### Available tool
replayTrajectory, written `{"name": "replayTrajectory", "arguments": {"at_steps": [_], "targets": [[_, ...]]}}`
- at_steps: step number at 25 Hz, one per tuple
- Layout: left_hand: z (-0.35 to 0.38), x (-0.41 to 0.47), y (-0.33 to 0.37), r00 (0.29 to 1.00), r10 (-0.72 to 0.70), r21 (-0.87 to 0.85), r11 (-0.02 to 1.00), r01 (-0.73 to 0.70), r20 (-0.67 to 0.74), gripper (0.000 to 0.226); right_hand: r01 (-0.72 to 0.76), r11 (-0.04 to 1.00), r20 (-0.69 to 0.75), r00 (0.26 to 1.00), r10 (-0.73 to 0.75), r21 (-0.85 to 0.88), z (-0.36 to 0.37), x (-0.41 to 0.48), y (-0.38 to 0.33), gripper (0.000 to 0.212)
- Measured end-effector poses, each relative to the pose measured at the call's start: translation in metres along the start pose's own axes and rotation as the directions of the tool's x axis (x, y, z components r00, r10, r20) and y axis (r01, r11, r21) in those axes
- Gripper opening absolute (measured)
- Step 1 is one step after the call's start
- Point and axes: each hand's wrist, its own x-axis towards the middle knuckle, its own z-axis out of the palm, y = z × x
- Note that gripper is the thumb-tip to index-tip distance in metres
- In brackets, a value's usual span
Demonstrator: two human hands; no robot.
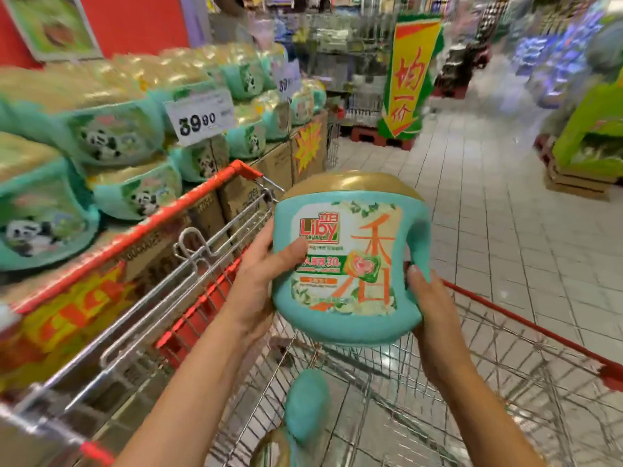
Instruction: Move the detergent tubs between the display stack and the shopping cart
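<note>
I hold a teal detergent tub (350, 261) with a gold lid and a Liby label above the shopping cart (505, 375). My left hand (259, 281) grips its left side, thumb across the label. My right hand (428, 305) grips its right side near the handle. A second teal tub (303, 409) with a gold lid lies on its side in the cart basket below. The display stack (111, 139) of matching tubs with panda labels stands on the left, beside the cart.
A price sign reading 39.90 (200, 116) hangs on the stack, which rests on cardboard cartons (269, 166). The cart's red-edged rim (188, 203) runs along the stack. A tiled aisle (488, 214) stretches ahead, with a yellow banner (409, 79) and a green display (590, 136) at right.
</note>
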Motion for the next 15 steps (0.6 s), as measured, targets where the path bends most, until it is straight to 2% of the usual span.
{"name": "replayTrajectory", "arguments": {"at_steps": [3,6,9,12,15], "targets": [[-0.004,-0.043,0.01,0.984,0.075,0.023,0.997,-0.072,-0.161,0.107,0.034,0.999,0.143,0.989,-0.032,-0.009,0.018,-0.01,0.0,0.034],[-0.008,-0.097,0.022,0.932,0.135,0.054,0.991,-0.125,-0.338,0.116,0.028,0.999,0.263,0.964,-0.032,0.022,0.041,-0.031,0.001,0.017],[-0.012,-0.159,0.041,0.826,0.225,0.101,0.974,-0.202,-0.517,0.118,0.006,0.999,0.405,0.914,-0.02,0.037,0.073,-0.062,0.0,0.013],[-0.019,-0.221,0.06,0.736,0.31,0.177,0.95,-0.255,-0.601,0.113,0.008,0.999,0.523,0.852,-0.032,0.047,0.11,-0.098,-0.004,0.011],[-0.027,-0.294,0.079,0.625,0.385,0.248,0.922,-0.298,-0.68,0.106,-0.034,0.998,0.662,0.749,-0.012,0.055,0.151,-0.147,-0.007,0.012]]}}
